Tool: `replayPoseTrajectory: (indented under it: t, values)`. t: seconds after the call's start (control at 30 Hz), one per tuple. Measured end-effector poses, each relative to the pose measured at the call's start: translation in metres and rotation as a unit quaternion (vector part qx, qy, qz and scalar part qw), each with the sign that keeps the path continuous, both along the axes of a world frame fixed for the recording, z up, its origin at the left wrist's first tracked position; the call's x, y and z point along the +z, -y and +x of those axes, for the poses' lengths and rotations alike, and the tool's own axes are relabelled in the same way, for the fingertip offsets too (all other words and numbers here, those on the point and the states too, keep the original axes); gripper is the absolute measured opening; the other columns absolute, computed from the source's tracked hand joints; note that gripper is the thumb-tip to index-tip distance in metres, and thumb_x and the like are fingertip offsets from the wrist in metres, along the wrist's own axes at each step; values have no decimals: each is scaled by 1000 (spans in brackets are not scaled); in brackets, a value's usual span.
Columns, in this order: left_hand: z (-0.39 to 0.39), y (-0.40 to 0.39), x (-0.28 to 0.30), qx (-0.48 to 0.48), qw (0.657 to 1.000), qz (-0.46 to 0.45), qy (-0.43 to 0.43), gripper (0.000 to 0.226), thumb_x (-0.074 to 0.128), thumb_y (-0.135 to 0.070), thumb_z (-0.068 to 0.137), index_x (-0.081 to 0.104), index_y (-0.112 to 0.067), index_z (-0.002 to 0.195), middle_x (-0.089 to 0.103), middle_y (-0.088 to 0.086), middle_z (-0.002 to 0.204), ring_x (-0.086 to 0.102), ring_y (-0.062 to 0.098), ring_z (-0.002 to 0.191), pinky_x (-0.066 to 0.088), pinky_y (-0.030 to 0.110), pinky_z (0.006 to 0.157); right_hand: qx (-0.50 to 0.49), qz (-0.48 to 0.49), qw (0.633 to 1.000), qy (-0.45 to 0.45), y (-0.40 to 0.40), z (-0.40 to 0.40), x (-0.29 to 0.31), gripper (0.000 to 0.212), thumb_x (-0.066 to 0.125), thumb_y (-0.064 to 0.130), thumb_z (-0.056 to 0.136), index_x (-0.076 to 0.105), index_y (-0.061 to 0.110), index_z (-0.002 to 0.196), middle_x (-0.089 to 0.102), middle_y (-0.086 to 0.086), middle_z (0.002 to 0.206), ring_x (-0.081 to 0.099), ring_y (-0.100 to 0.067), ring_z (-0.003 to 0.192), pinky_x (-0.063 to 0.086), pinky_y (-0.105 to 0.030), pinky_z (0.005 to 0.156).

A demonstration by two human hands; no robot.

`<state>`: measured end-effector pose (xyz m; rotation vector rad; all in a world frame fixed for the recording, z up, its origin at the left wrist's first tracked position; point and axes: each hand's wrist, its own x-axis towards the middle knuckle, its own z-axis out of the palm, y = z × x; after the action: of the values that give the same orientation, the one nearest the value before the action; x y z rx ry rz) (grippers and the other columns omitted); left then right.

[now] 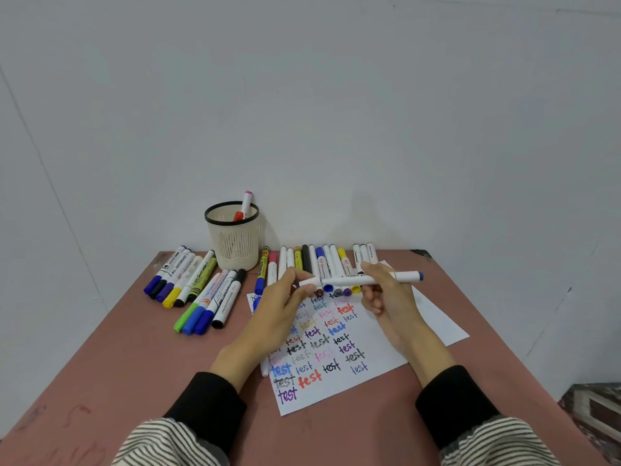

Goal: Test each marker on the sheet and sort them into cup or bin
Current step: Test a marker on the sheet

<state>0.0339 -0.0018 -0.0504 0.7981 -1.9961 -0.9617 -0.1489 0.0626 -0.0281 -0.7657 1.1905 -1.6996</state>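
Marker (pixel 353 280) held level above the sheet (pixel 336 348), long axis running 3 to 9 o'clock. Right hand (pixel 386 297) grips the barrel; left hand (pixel 285 297) pinches the 9 o'clock end. Cup (pixel 233 237) stands at 10 o'clock, nearer the left hand.

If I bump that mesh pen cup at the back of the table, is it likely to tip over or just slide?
The pen cup looks like light perforated plastic and holds only a marker or two, so it would probably slide easily. It is taller than wide and narrows toward its base, with the pink-capped marker leaning above the rim, so a high bump might tip it.
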Motion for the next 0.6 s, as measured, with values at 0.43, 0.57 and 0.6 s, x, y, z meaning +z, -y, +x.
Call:
replayPoseTrajectory:
  t: [0.43,0.57,0.6]
  values:
    - [-8,-8,8,-7,1000,8,-12,18,48,-30,99,64,-21,98,60,12,82,39,13,63,33,29,60,-11,58,996,-66,0,15,-3,55,43,30,97,37,12,45,30,-2,39,23,-10,35,22,-18,36]
    - [-7,-7,8,-7,1000,-9,1,20,47,-32,99,64,-20,99,61,13,83,38,11,62,32,31,58,4,50,997,-51,0,15,-3,57,41,26,96,35,14,40,26,-2,39,20,-11,33,19,-17,36]
    - [-7,-7,8,-7,1000,-12,3,20,47,-32,99,64,-20,100,62,12,83,39,12,62,33,32,58,8,51,997,-54,1,15,-3,57,40,26,96,34,14,40,26,-2,39,19,-11,33,18,-17,36]
